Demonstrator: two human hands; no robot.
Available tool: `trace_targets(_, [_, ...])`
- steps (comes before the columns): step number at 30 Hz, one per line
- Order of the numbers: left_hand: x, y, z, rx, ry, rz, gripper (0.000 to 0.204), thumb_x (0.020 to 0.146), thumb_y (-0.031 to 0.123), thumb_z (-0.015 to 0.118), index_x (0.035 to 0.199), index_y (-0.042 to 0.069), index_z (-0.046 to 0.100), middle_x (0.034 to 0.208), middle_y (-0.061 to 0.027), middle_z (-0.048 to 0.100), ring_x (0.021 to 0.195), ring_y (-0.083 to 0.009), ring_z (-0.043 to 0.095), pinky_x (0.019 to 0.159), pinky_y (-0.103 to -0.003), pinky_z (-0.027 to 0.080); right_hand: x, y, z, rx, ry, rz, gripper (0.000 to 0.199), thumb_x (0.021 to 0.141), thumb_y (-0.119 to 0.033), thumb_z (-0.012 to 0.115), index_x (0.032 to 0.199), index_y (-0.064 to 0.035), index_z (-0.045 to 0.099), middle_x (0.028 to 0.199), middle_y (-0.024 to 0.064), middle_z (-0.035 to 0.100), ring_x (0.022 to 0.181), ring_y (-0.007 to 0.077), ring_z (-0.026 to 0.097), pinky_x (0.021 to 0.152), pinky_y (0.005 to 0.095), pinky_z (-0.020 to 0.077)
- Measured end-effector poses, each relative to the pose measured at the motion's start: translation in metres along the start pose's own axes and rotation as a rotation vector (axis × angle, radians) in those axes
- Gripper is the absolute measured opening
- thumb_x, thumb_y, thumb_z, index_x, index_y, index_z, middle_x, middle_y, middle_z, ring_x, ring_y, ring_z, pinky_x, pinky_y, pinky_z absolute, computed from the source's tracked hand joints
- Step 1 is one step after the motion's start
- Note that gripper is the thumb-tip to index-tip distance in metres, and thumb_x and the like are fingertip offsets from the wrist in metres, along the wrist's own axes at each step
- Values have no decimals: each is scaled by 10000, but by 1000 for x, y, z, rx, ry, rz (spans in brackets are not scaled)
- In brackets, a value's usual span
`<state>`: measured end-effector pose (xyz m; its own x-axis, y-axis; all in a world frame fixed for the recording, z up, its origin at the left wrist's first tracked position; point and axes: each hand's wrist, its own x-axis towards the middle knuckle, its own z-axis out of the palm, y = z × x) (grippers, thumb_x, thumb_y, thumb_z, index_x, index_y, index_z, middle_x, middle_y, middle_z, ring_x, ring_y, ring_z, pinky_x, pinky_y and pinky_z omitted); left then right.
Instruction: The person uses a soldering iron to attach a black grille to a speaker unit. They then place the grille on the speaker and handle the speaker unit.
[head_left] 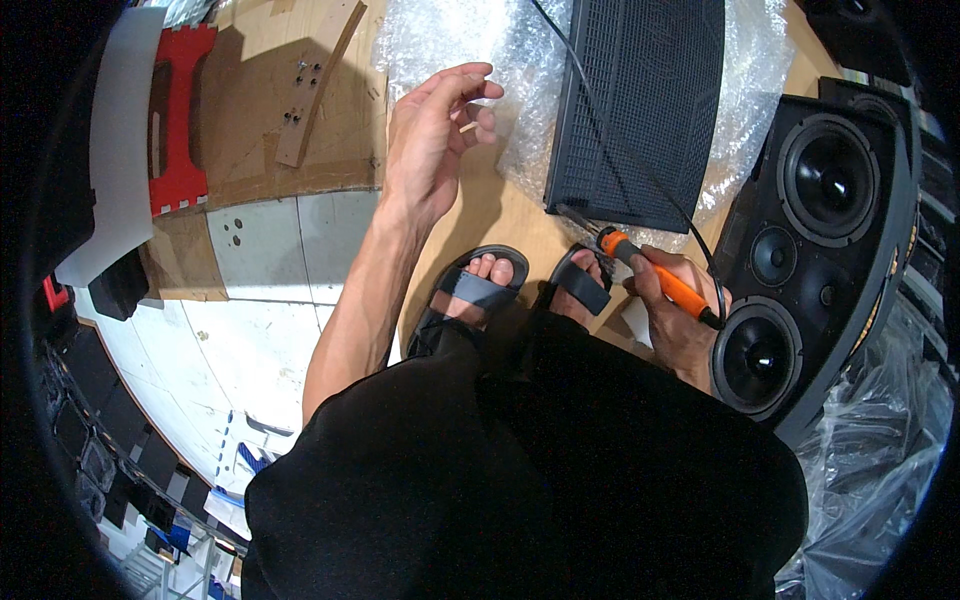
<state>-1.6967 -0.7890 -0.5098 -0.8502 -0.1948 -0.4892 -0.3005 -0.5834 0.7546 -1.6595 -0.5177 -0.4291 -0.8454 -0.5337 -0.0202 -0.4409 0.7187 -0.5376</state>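
panel, matt black with a fine grid of openings, lies on bubble wrap just ahead of the right hand, long axis running away from the body. right hand is nearer; its fingers are clamped round an orange-handled corded tool, tip directed at the panel's near left corner, contact unconfirmed. left hand hangs left of the panel, fingers loosely curled, apart, nothing evidently held.

Bright light glinted off the crumpled clear bubble wrap and washed out the white tiled floor; a hard shadow crossed the flat brown cardboard. Dark vignetting swallowed the corners, where straight edges bowed.
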Motion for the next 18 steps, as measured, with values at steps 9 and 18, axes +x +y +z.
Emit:
trace_targets(9, [-2,-3,1,-14,4,-10,380,891,247,584,1149,-30,567,947,-76,598,716,-121,537,666,-289,443,2,6,0,189,73,221,129,783,-94,745,859,-4,693,710,76,676,564,141,642,511,263,502])
trace_targets(18, [-4,-3,2,-20,-6,-5,369,896,239,575,1148,-30,563,941,-74,595,710,-123,536,664,-288,443,2,5,4,155,82,165,145,776,-83,746,885,0,696,688,84,655,566,150,641,512,256,492])
